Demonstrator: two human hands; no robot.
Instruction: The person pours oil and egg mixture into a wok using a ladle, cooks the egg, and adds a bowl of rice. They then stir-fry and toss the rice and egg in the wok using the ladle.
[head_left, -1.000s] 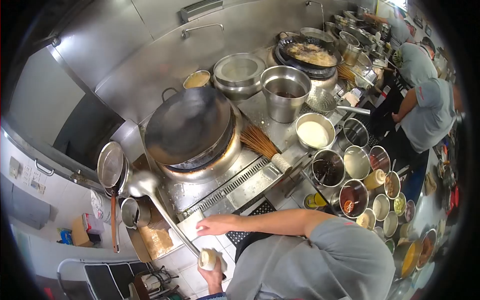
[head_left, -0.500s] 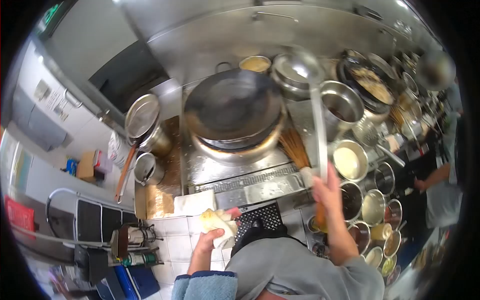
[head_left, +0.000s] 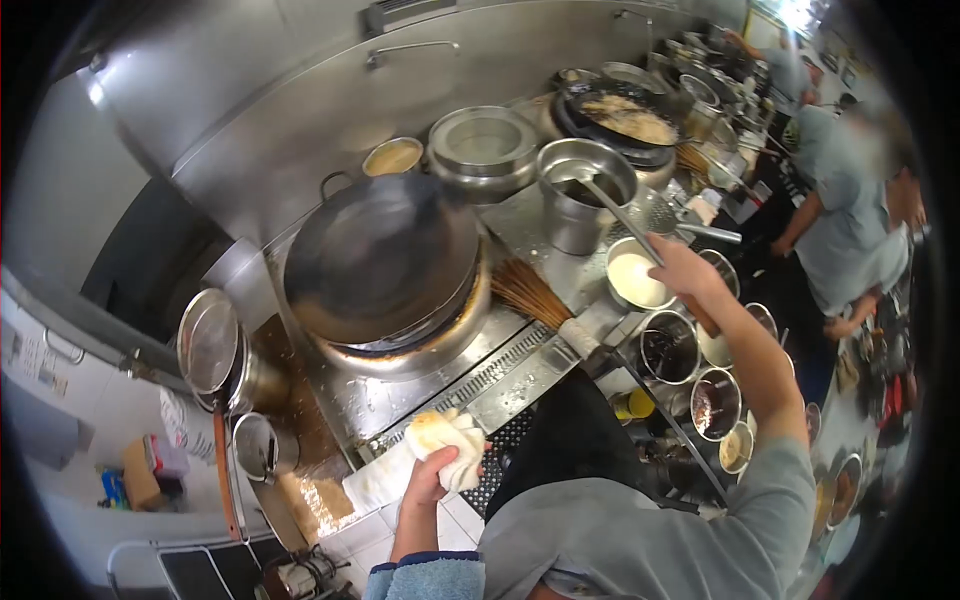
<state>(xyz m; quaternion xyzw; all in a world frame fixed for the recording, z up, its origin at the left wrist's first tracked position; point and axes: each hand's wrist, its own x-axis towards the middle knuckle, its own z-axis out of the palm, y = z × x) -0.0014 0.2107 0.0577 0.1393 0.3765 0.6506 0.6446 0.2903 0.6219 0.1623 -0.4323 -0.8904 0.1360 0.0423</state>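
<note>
My left hand [head_left: 428, 482] grips a crumpled, stained white cloth [head_left: 447, 450] in front of the stove's edge. A long-handled metal ladle [head_left: 622, 212] is in my closed right hand [head_left: 688, 270]. Its far end reaches into a tall steel pot [head_left: 578, 228], where the pot's wall and contents hide the bowl. Just below that hand stands a pot of whitish liquid [head_left: 640, 278]. The dark wok [head_left: 380, 265] rests on the burner to the left, and a bamboo wok brush [head_left: 530, 290] lies between the wok and the pots.
A lidded pot [head_left: 483, 145] and a wok of frying food [head_left: 630, 118] stand behind. Several sauce containers [head_left: 715, 402] line the right side. On the left are a strainer [head_left: 210, 340] and a small metal pot [head_left: 262, 445]. Co-workers [head_left: 850, 220] stand at right.
My right hand has swung the raised ladle down so its end is inside the tall pot. The view has turned right. My left hand still holds the cloth.
</note>
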